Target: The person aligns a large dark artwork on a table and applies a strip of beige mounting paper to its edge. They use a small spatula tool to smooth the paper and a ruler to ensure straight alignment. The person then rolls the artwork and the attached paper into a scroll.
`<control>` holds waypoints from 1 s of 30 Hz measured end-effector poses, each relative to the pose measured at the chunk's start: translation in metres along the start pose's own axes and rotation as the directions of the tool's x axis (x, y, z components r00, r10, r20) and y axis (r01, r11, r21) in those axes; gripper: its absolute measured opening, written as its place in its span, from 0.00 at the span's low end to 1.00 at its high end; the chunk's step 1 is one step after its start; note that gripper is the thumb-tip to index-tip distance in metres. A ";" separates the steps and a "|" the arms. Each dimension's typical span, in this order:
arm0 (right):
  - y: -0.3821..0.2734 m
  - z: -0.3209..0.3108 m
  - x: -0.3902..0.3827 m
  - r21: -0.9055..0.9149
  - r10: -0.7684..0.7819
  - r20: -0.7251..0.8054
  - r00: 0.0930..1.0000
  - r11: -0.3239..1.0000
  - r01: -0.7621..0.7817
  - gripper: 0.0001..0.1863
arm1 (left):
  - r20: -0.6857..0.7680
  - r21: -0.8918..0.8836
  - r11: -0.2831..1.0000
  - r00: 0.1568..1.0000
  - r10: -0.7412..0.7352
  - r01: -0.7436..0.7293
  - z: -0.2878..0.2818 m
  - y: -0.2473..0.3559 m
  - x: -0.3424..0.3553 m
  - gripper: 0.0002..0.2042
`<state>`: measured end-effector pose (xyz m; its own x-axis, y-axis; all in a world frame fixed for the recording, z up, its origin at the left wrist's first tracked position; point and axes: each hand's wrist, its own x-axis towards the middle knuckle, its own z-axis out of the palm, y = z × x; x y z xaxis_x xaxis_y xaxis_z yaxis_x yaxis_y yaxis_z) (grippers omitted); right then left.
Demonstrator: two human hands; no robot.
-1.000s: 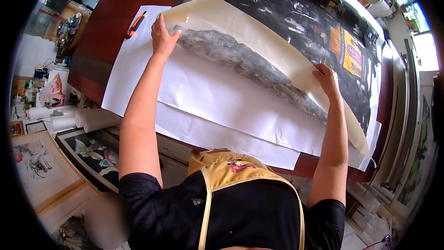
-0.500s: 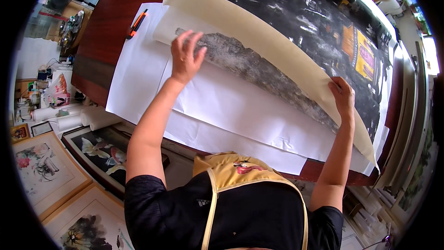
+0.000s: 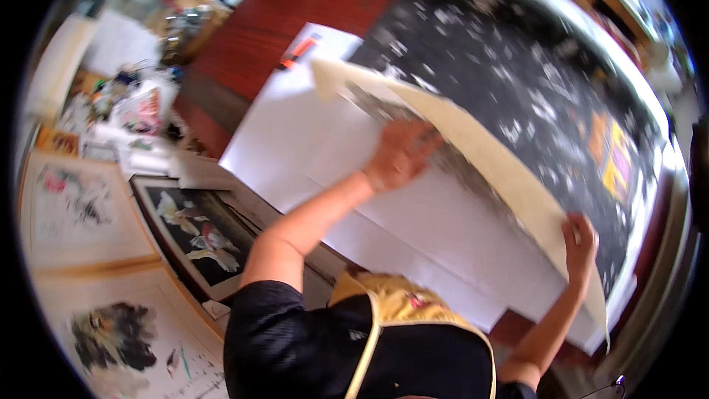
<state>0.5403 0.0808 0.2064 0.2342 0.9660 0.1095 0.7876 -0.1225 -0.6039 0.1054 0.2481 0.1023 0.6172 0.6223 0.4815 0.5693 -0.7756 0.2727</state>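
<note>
A long cream paper sheet (image 3: 480, 137) lies partly turned over across the table, its raised edge running from far left to near right. Along its underside shows a mottled grey painted strip (image 3: 469, 174). My left hand (image 3: 402, 154), blurred by motion, lies over this strip with its fingers stretched toward the cream fold. At the near right, my right hand (image 3: 582, 247) pinches the cream sheet's edge between thumb and fingers. White paper (image 3: 413, 225) is spread beneath, creased in places.
A black, paint-flecked cover (image 3: 509, 52) spans the far side, with a yellow-and-purple patch (image 3: 617, 166) on it. An orange-and-black cutter (image 3: 298, 53) rests on the white paper near the dark red tabletop (image 3: 325, 0). Framed paintings (image 3: 196, 229) stand at left.
My left hand has moved right along the sheet, from its left end toward the middle. My right hand still grips the edge. The whole view has shifted and tilted.
</note>
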 end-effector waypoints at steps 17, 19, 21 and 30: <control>-0.067 0.001 -0.051 0.014 -0.066 0.672 0.738 0.997 0.076 0.21 | 0.201 -0.776 0.168 0.491 -0.848 0.608 -0.026 0.068 -0.140 0.34; -0.070 0.005 -0.060 -0.018 -0.049 0.710 0.702 0.996 0.088 0.23 | 0.298 -0.891 -0.139 0.326 -0.897 0.432 -0.032 0.058 -0.136 0.33; -0.071 0.010 -0.068 -0.039 -0.049 0.731 0.681 0.993 0.113 0.25 | 0.282 -0.949 -0.241 0.204 -0.937 0.205 -0.052 0.053 -0.121 0.26; -0.065 0.045 -0.097 -0.039 -0.095 0.793 0.602 0.978 0.205 0.33 | -0.113 -0.986 0.101 -0.085 -0.990 0.134 -0.068 -0.043 -0.154 0.22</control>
<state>0.4410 0.0052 0.1995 -0.3854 0.7737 -0.5028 0.8402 0.0691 -0.5378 -0.0510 0.1790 0.0731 -0.6771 0.7032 -0.2170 -0.3955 -0.0990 0.9131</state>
